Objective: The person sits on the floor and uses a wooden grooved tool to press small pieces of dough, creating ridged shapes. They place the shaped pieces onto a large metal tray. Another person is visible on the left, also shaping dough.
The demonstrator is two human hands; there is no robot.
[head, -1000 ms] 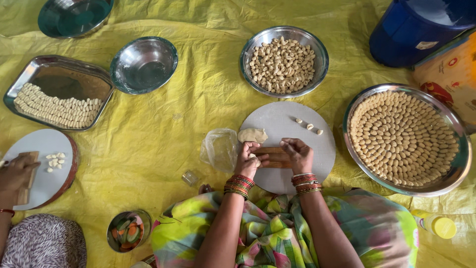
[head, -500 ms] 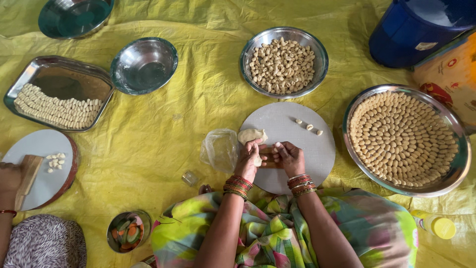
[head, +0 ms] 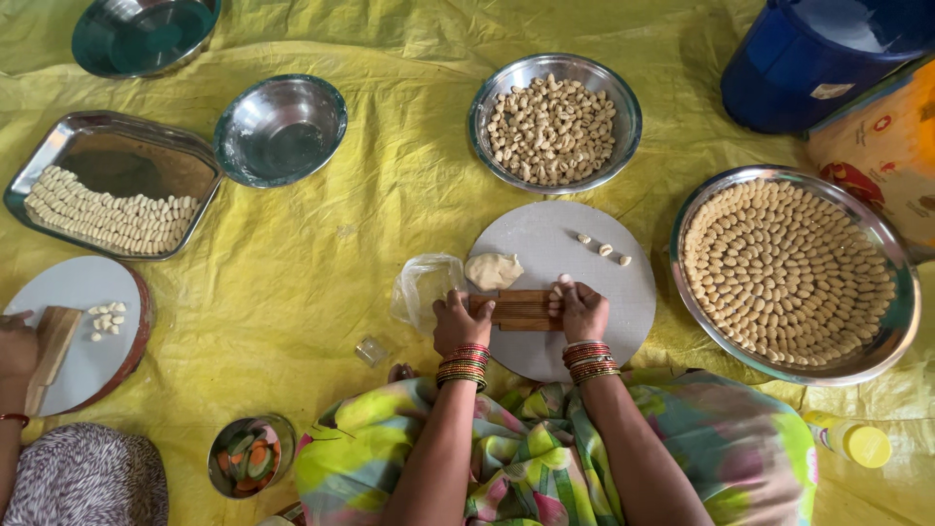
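Note:
A small ridged wooden board [head: 516,310] lies on a round grey board [head: 604,292] in front of me. My left hand [head: 460,323] grips the wooden board's left end. At its right end rests my right hand [head: 580,310], fingertips pinching a small piece of dough [head: 562,282]. A lump of pale dough [head: 492,271] sits just above the wooden board, beside a crumpled clear plastic bag [head: 421,287]. Three shaped dough pieces [head: 605,248] lie on the far part of the grey board.
A steel bowl of shaped pieces [head: 553,122] stands ahead; a wide steel tray [head: 791,273] of rowed pieces is at right. Left: an empty steel bowl [head: 280,129], a rectangular tray [head: 112,185], and another person's hand [head: 18,346] on a second board [head: 83,331]. A blue bucket [head: 828,58] is far right.
My hands have moved apart along the wooden board, the left to its left end, the right to its right end. The other person's hand and wooden tool shifted slightly.

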